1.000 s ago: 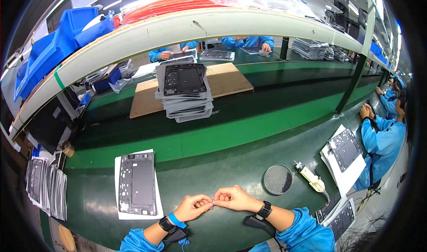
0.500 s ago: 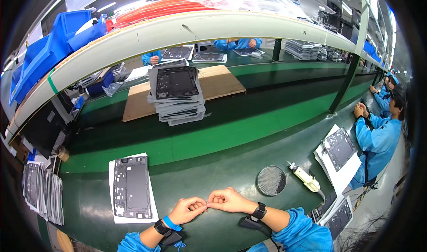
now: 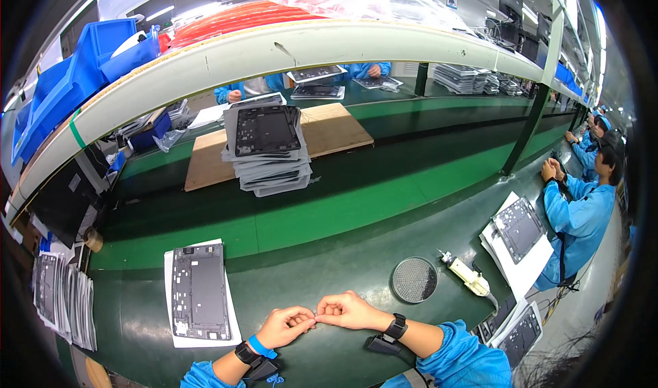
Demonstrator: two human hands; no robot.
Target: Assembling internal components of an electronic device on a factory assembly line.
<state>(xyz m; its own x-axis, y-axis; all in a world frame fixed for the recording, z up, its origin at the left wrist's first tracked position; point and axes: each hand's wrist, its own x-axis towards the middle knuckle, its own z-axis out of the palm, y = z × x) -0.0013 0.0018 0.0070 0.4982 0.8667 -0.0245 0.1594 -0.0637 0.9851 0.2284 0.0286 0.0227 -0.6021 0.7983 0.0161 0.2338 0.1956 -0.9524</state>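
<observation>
My left hand [image 3: 284, 327] and my right hand [image 3: 349, 311] meet fingertip to fingertip above the dark green bench. Both are closed in a pinch, and whatever lies between the fingers is too small to make out. Left of my hands, a dark tablet housing [image 3: 199, 291] with small cutouts lies on white sheets [image 3: 231, 319]. A round, dimpled dish [image 3: 414, 280] sits beyond my right hand, holding small dark pieces along one side. Beside the dish lies a pale electric screwdriver [image 3: 469, 277], its tip pointing away to the left.
Stacked housings with sheets [image 3: 274, 168] rest on a wooden board [image 3: 343, 129] across the green belt [image 3: 356, 216]. More stacks stand at far left [image 3: 68, 299]. A shelf beam [image 3: 295, 45] crosses above. A co-worker in blue [image 3: 581, 216] sits at right near another housing [image 3: 519, 229].
The view has shifted slightly, so the bench things sit a little further left. My hands keep the same pinched pose. Across the bench, a co-worker's housing now appears raised and tilted.
</observation>
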